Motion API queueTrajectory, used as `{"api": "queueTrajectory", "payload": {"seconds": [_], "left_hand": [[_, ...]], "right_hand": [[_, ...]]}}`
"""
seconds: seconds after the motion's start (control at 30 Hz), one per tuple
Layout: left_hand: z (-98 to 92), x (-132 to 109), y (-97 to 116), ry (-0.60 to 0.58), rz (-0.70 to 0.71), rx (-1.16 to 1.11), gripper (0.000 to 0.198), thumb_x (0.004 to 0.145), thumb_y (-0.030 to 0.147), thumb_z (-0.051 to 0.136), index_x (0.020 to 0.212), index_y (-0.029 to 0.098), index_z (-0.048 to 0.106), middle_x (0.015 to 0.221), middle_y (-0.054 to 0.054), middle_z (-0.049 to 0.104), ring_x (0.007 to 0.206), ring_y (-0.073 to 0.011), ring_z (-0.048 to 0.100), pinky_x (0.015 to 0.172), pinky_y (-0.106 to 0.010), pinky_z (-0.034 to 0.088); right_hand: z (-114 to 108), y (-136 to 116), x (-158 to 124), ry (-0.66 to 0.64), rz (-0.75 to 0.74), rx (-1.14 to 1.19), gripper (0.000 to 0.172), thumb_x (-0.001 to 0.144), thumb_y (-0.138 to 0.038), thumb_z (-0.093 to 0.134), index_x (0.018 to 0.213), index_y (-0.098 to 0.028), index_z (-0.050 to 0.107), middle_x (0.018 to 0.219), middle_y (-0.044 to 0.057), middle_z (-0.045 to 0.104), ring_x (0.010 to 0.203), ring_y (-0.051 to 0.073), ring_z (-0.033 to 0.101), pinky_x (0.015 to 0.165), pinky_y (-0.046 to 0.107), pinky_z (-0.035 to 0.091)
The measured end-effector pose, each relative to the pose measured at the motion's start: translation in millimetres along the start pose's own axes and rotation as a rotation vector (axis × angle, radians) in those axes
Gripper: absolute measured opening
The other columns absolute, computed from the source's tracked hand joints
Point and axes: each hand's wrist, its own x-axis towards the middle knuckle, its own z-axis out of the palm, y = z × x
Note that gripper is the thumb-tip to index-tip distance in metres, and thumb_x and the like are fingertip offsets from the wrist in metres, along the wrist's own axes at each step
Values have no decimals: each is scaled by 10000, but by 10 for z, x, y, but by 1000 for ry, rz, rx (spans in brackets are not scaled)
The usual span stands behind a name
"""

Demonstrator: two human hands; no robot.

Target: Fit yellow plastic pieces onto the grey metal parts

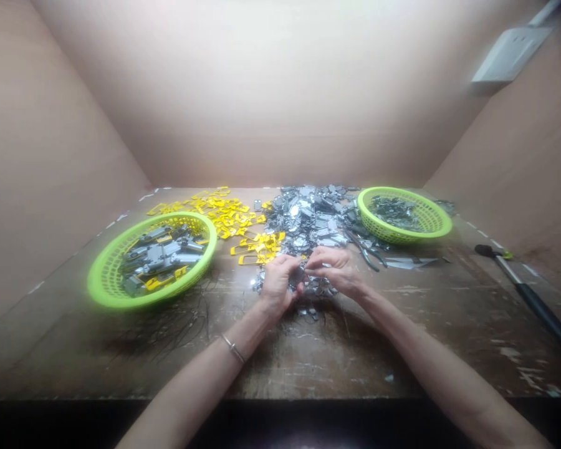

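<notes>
My left hand is closed around a small dark grey part, mostly hidden by the fingers. Close against it, my right hand pinches at the part's edge; whatever lies between its fingertips is too small to make out. Both hands are over the near end of a large heap of shiny grey plates. Small grey pieces lie on the table just below the hands. Beyond my left hand are loose yellow frames, with a wider spread of yellow frames behind them.
A green basket at left holds grey and yellow parts; another green basket at right holds small grey pieces. Pliers lie beside the heap. A black-handled tool lies at the right edge of the wooden table. Walls enclose the back and sides.
</notes>
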Motion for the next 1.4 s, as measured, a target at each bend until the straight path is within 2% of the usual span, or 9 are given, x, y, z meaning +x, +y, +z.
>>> {"api": "queueTrajectory", "payload": {"seconds": [0.27,0.47,0.67,0.8,0.93,1.0,1.1,1.27,1.4], "left_hand": [[12,-29,-8,140,82,-9,110,560,202,500,582,174,397,489,53,391,408,-75,434,312,-161,263],[40,-27,-6,230,118,57,97,574,207,486,574,165,399,448,54,384,346,-66,400,307,-171,265],[15,4,-61,233,206,87,100,602,231,492,621,172,414,462,56,410,320,-68,395,301,-185,292],[18,5,-52,233,227,84,111,594,203,506,625,170,405,480,55,417,327,-65,406,296,-177,293],[21,6,-42,154,163,81,154,619,268,509,660,177,391,446,60,400,299,-74,398,266,-156,212],[21,9,-42,95,161,62,184,632,313,509,676,176,395,462,53,414,320,-73,410,271,-149,203],[23,12,-42,40,143,23,209,639,344,509,678,168,402,506,44,437,341,-59,407,287,-143,205],[21,35,-60,65,107,-80,206,635,318,529,658,155,405,512,50,420,358,-36,386,322,-140,231],[8,73,-95,124,138,-153,199,640,274,534,615,137,391,502,52,399,370,-20,373,343,-134,254]], "right_hand": [[118,75,-17,88,52,90,34,594,-207,620,590,-175,627,622,1,528,599,108,488,583,250,398],[218,88,-73,176,112,140,56,583,-209,634,632,-183,641,737,19,522,716,124,499,649,263,409],[276,52,-90,238,186,253,77,574,-213,636,641,-182,656,835,48,576,833,161,514,752,314,403],[292,10,-80,255,271,296,85,549,-194,643,628,-163,657,720,41,617,735,157,546,717,313,415],[299,-7,-83,334,270,203,133,559,-205,635,679,-148,637,667,31,620,626,146,552,619,289,439],[295,-7,-93,362,192,76,136,611,-205,593,733,-154,627,700,36,620,636,149,554,609,290,445],[286,18,-117,349,-55,-206,131,689,-166,505,753,-167,619,737,44,614,696,152,545,663,305,445],[311,114,-161,191,-501,-621,189,709,-114,458,842,-151,588,919,83,595,886,195,491,790,368,409],[340,169,-158,39,-592,-718,188,727,-127,445,863,-129,575,956,106,579,926,203,480,809,368,401]]}}
